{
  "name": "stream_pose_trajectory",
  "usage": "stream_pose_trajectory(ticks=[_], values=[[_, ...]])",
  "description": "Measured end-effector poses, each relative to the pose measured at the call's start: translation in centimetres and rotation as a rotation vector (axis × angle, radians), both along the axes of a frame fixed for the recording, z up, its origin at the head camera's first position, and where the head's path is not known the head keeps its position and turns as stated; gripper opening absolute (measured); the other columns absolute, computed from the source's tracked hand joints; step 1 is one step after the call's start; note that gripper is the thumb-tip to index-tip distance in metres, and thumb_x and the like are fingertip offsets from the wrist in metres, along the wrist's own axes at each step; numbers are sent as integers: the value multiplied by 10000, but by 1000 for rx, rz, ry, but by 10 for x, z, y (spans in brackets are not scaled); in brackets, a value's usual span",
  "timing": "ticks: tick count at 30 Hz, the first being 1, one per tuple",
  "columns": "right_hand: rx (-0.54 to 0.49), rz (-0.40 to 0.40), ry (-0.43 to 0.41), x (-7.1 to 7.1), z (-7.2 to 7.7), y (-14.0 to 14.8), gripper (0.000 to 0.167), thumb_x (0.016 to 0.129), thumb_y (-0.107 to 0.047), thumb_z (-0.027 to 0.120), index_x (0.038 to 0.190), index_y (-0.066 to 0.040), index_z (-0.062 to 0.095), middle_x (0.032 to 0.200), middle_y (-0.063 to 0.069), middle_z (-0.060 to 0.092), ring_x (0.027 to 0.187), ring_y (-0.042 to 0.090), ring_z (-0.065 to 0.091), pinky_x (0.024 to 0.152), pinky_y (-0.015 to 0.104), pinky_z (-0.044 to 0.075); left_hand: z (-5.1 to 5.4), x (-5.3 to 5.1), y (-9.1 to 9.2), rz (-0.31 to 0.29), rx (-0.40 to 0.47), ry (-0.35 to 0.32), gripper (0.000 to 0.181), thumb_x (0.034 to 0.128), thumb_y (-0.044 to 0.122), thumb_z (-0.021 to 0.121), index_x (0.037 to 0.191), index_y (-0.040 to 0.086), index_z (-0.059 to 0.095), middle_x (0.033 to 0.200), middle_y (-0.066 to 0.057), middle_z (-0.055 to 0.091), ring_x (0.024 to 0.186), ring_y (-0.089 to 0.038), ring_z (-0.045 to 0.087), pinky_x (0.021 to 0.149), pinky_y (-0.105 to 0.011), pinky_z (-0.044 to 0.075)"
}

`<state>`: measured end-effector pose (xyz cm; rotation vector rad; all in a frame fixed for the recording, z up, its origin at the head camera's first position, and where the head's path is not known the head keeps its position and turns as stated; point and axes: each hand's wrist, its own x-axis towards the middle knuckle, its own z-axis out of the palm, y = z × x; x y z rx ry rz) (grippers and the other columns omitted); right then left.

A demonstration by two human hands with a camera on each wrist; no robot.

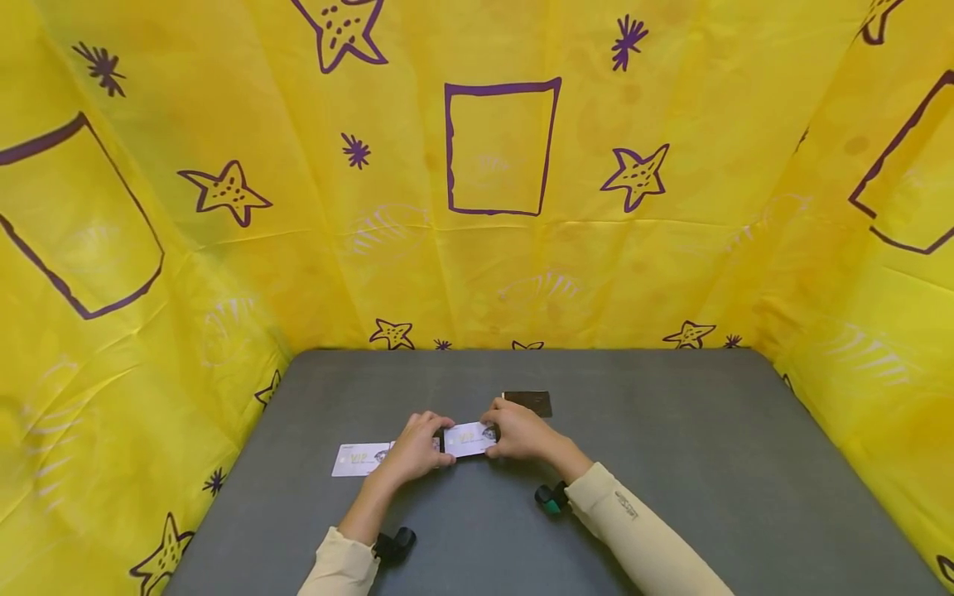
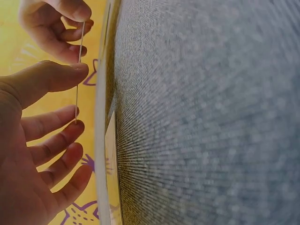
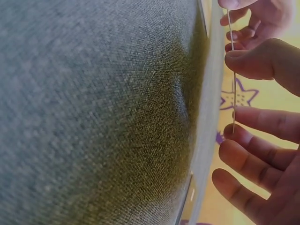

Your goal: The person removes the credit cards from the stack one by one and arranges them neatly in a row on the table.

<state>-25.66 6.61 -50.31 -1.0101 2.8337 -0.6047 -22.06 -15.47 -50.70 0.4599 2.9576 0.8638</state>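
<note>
A white card with "VIP" lettering [image 1: 468, 439] is held between both hands, above the tabletop. My left hand [image 1: 415, 448] pinches its left end, and my right hand [image 1: 519, 430] pinches the right end. Seen from the left wrist, the card [image 2: 77, 101] is a thin edge-on line between thumb and fingers. The right wrist view likewise shows the card [image 3: 234, 89] edge-on, raised off the table. Another white VIP card [image 1: 361, 460] lies flat left of the left hand, and a similar white card beside it is partly hidden by that hand.
A dark card [image 1: 531, 403] lies on the grey tabletop [image 1: 671, 463] just beyond the right hand. Yellow patterned cloth [image 1: 492, 281] walls the table at the back and both sides. Black bands [image 1: 395, 545] sit on both wrists.
</note>
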Motion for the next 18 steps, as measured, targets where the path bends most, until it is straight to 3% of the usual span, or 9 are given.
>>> stream_pose_trajectory(ticks=[18], values=[[79,50,-9,-3,-2,-9,391,706,-283,830,1038,-109,721,904,-4,565,729,104,509,670,254,441,0,-4,-3,-81,-105,8,456,659,147,852,1069,38,686,1017,-98,642,959,-276,524,852,-453,432]])
